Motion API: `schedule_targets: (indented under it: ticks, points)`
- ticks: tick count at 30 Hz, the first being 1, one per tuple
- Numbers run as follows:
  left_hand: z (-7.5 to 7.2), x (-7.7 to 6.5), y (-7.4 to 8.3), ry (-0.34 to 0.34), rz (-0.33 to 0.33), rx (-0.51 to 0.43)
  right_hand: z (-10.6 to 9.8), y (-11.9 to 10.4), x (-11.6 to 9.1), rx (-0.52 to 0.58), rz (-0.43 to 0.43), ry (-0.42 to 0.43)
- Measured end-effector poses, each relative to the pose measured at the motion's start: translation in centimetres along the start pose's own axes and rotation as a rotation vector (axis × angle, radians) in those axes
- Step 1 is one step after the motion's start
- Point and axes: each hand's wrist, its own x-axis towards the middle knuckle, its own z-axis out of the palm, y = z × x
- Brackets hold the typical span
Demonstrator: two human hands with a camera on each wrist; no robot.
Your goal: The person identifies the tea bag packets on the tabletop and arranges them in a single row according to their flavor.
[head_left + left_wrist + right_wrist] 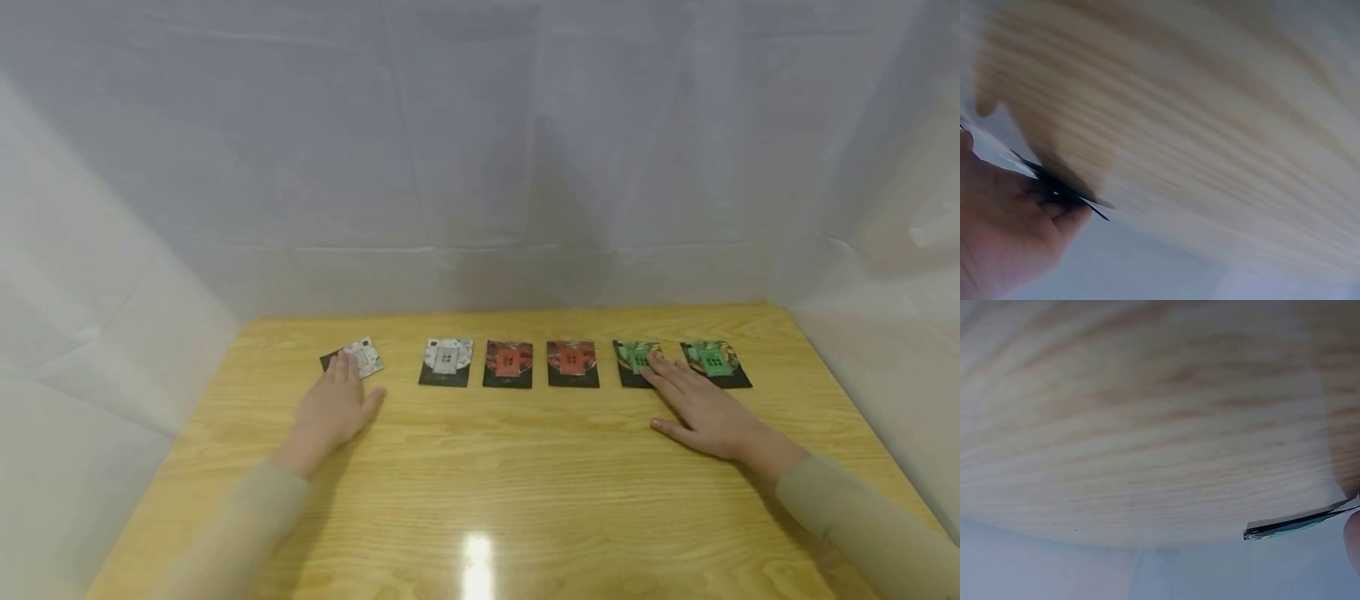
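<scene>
Several small flat packets lie in a row on the wooden table. My left hand [335, 406] rests with extended fingers on the tilted white-and-black packet [366, 358] at the far left, hiding part of it. In the left wrist view that packet [1054, 184] is seen edge-on beneath the fingers [1072, 222]. My right hand [705, 412] lies flat, its fingertips touching a green-and-black packet [630, 354]. Its fingers also partly cover the near left corner of the rightmost green packet [716, 358]. The right wrist view shows a packet edge [1291, 526] and only a sliver of hand.
Between the hands lie another white packet [447, 362] and two red ones, the left red packet [508, 364] and the right red packet [573, 364]. White cloth [480, 167] hangs behind and at both sides of the wooden table [487, 467].
</scene>
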Motion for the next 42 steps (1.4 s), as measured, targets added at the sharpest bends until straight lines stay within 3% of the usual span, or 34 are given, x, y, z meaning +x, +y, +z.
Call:
schedule_targets:
  ticks: [5,9,15,19,24,27,34,42]
  points:
    - [-0.1,0.0,1.0,0.023,0.004,-0.007,0.1,0.1,0.0,-0.003,0.003,-0.004]
    - [-0.1,-0.1,0.8,0.065,0.045,0.019,0.1,0.1,0.0,-0.013,0.000,-0.005]
    - [-0.1,-0.2,-1.7,0.139,0.273,0.088,0.0,0.1,0.0,-0.017,-0.006,-0.007]
    - [-0.2,-0.2,-3.8,0.154,0.419,0.125,-0.1,0.1,0.0,-0.013,-0.013,-0.001]
    - [-0.3,0.2,-5.9,0.167,0.505,0.130,0.1,0.2,0.0,-0.012,-0.007,-0.011]
    - [-0.7,0.4,-6.6,0.165,0.527,0.147,0.1,0.2,0.0,-0.012,0.001,-0.021]
    - [-1.4,0.7,-6.6,0.081,0.559,0.232,-0.1,0.0,0.0,-0.011,0.003,-0.024]
    - [-0.9,0.8,-6.0,0.087,0.543,0.135,0.2,0.2,0.0,-0.018,0.007,-0.014]
